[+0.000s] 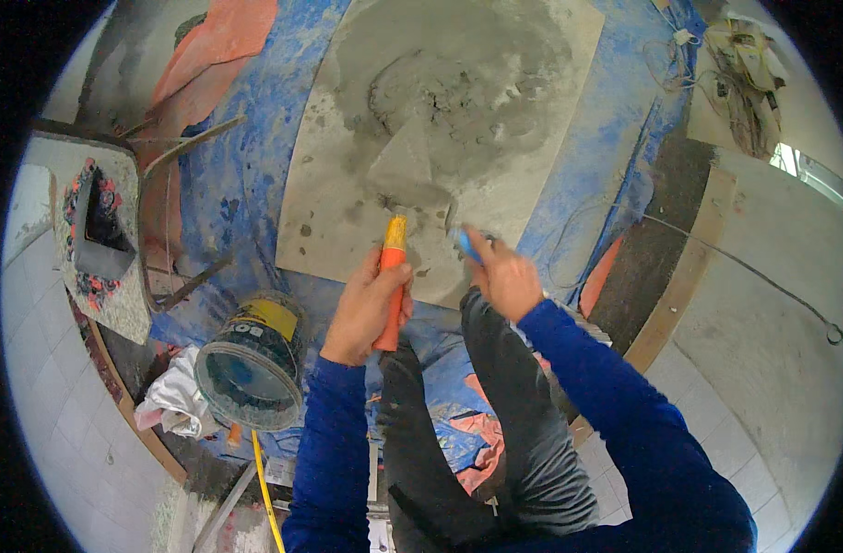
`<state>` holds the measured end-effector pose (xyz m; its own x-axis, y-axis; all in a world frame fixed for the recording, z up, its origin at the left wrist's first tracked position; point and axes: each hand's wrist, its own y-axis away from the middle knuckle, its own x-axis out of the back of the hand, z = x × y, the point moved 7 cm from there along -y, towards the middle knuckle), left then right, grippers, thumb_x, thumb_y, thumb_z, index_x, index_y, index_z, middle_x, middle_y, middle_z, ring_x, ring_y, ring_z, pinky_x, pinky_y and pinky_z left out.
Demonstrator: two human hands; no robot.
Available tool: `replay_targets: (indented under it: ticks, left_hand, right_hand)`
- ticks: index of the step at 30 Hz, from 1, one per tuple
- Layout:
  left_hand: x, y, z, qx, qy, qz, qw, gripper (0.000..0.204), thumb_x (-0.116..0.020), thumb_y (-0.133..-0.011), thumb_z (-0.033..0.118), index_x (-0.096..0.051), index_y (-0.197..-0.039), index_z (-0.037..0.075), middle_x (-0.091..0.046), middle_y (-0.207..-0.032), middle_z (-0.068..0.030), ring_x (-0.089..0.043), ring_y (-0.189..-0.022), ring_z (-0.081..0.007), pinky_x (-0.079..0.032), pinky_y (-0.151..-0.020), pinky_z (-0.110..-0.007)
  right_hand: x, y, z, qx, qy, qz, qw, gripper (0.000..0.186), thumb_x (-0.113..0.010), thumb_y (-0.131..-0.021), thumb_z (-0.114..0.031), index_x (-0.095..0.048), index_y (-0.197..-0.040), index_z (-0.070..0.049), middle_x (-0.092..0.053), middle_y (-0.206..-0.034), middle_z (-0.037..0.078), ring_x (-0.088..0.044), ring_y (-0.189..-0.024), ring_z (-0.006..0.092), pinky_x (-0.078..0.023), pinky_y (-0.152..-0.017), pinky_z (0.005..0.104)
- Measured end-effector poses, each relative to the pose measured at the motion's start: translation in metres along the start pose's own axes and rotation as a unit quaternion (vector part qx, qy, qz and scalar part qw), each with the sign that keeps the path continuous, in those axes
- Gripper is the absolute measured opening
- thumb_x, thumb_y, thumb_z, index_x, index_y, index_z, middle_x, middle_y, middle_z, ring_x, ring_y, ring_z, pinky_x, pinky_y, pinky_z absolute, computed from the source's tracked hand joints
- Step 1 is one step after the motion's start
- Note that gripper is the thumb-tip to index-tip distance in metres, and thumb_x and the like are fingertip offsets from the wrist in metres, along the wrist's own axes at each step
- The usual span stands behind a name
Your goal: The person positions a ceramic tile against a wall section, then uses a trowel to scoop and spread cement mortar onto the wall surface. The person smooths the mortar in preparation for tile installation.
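Observation:
My left hand [366, 304] is closed around an orange handle [392, 295] with a yellow top. My right hand [509, 276] grips a blue-handled tool [467, 241]. Beyond both handles, a cement-smeared triangular trowel blade [403, 161] and other metal parts lie over the board; which handle each joins is hard to tell. The pale board [315, 240] carries a broad patch of wet grey cement [477, 83], rough and lumpy in its middle.
Blue sheeting [218, 212] surrounds the board. A bucket [246, 369] stands left of my legs, near a white cloth [177, 396]. A metal-legged stool [126, 304] with a dark object on it is at left. A cord [735, 258] crosses the right side; coiled cables [744, 83] lie at upper right.

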<state>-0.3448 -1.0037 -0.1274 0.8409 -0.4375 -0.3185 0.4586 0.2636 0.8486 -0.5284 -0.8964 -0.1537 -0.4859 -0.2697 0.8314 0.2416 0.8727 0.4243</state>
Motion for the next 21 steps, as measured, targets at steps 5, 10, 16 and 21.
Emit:
replay_targets:
  ticks: [5,10,16,21]
  left_hand:
    - [0.013,0.005,-0.014,-0.021,-0.123,0.082,0.989,0.037,-0.062,-0.100,0.020,-0.051,-0.132,0.004,-0.060,-0.089,-0.0034,-0.058,-0.062,-0.0110,-0.046,-0.054,-0.027]
    - [0.035,0.004,-0.002,-0.190,-0.414,0.166,0.874,0.054,-0.064,-0.097,0.021,-0.047,-0.146,0.005,-0.069,-0.110,-0.0264,-0.069,-0.095,-0.0447,-0.054,-0.084,-0.048]
    - [0.035,-0.043,-0.014,-0.166,-0.529,0.098,0.827,0.059,-0.067,-0.097,0.022,-0.044,-0.151,0.013,-0.069,-0.111,-0.0306,-0.066,-0.103,-0.0497,-0.053,-0.086,-0.052]
    - [0.047,-0.107,-0.024,-0.140,-0.522,0.108,0.834,0.058,-0.065,-0.098,0.031,-0.045,-0.150,0.013,-0.069,-0.110,-0.0313,-0.066,-0.101,-0.0502,-0.052,-0.086,-0.054]
  right_hand:
    - [-0.010,-0.100,0.053,-0.049,-0.136,0.053,0.988,0.050,-0.066,-0.099,-0.029,-0.055,-0.141,-0.006,-0.065,-0.081,0.016,-0.067,-0.062,0.0317,-0.055,-0.057,0.0472]
    - [-0.009,-0.083,0.054,-0.247,-0.559,-0.120,0.782,0.049,-0.067,-0.101,-0.034,-0.057,-0.135,-0.001,-0.058,-0.077,0.006,-0.059,-0.051,0.0177,-0.049,-0.046,0.0357]
    - [0.029,-0.077,0.027,-0.239,-0.639,-0.136,0.719,0.041,-0.068,-0.101,-0.032,-0.059,-0.124,0.001,-0.058,-0.078,0.005,-0.055,-0.045,0.0141,-0.043,-0.040,0.0308]
    - [0.028,-0.072,0.035,-0.242,-0.638,-0.118,0.722,0.037,-0.066,-0.102,-0.032,-0.061,-0.119,0.000,-0.057,-0.075,0.004,-0.053,-0.043,0.0140,-0.041,-0.039,0.0314]
